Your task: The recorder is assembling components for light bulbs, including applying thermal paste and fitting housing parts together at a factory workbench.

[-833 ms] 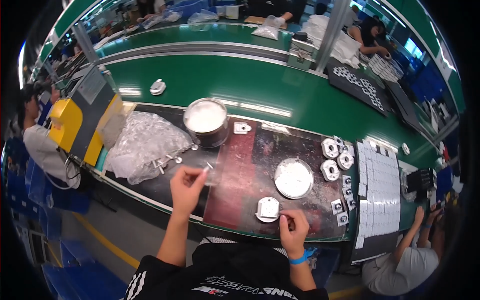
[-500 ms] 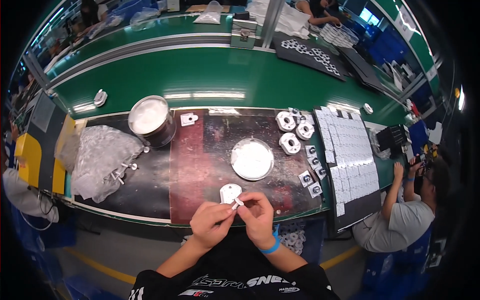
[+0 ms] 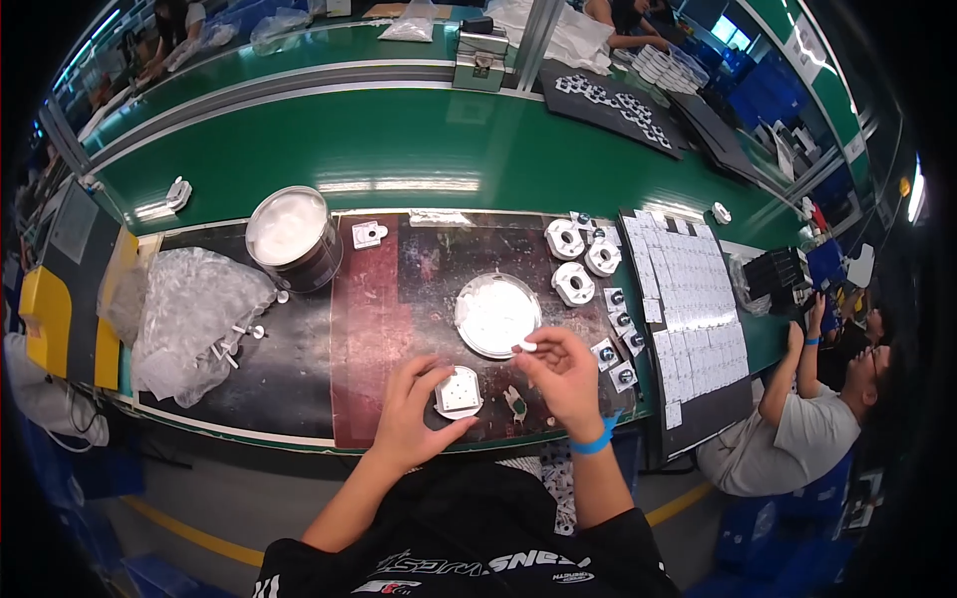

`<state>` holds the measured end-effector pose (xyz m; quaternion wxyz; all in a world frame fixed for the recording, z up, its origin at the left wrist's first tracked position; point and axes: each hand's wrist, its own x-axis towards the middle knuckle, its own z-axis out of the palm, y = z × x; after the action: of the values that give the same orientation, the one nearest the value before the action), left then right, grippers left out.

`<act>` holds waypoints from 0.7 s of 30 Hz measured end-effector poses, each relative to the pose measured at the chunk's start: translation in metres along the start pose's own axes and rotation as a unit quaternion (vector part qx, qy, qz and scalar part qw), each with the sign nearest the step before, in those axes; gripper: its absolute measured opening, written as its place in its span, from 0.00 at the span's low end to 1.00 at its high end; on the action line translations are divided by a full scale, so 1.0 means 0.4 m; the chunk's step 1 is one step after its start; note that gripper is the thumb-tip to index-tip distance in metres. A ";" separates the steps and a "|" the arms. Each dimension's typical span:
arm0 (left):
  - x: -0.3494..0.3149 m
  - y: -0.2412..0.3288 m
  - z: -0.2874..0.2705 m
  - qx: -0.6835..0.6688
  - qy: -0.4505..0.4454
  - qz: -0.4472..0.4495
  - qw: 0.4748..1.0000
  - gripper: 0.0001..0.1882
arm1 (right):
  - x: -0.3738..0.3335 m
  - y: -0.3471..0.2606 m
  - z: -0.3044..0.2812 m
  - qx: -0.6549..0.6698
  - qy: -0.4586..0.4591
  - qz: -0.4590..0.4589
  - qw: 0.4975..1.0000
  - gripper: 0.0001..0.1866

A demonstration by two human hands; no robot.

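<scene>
Dish [image 3: 459, 324] of white stuff sits on the dark tabletop [image 3: 289, 409], and from my remote seat I place everything by it. At its near right rim I see the right hand [image 3: 566, 384], fingers pinching a small white piece [image 3: 525, 346]. On the dish's near side, slightly left, lies a white block [image 3: 459, 394]. The left hand [image 3: 411, 409] curves about it, thumb and fingers spread apart — whether they touch it, I cannot tell. Left of the dish are a tub [image 3: 309, 269] and a clear bag [image 3: 199, 314]; right of it, white rings [image 3: 573, 285].
</scene>
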<state>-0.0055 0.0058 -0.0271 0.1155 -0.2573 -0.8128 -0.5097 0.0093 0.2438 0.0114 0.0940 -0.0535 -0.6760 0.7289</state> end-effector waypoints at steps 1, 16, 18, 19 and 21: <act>0.000 -0.010 0.001 -0.005 -0.033 -0.002 0.999 0.36 | 0.022 -0.005 -0.010 -0.001 -0.002 0.001 1.000 0.15; -0.008 -0.041 0.008 0.006 -0.078 0.013 0.997 0.37 | 0.211 0.019 0.050 -0.370 -0.082 -0.144 0.914 0.13; -0.008 -0.042 0.009 0.000 -0.078 0.011 0.997 0.37 | 0.217 0.028 0.060 -0.437 -0.102 -0.188 0.874 0.13; -0.007 -0.041 0.008 -0.001 -0.076 0.010 0.997 0.37 | 0.218 0.031 0.065 -0.436 -0.104 -0.187 0.874 0.13; -0.006 -0.041 0.008 -0.003 -0.074 0.009 0.997 0.37 | 0.219 0.033 0.072 -0.466 -0.101 -0.229 0.849 0.13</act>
<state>-0.0120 0.0020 -0.0424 0.0584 -0.3022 -0.8152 -0.4906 -0.0832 0.2330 0.0049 0.1533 0.1388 -0.9350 0.2879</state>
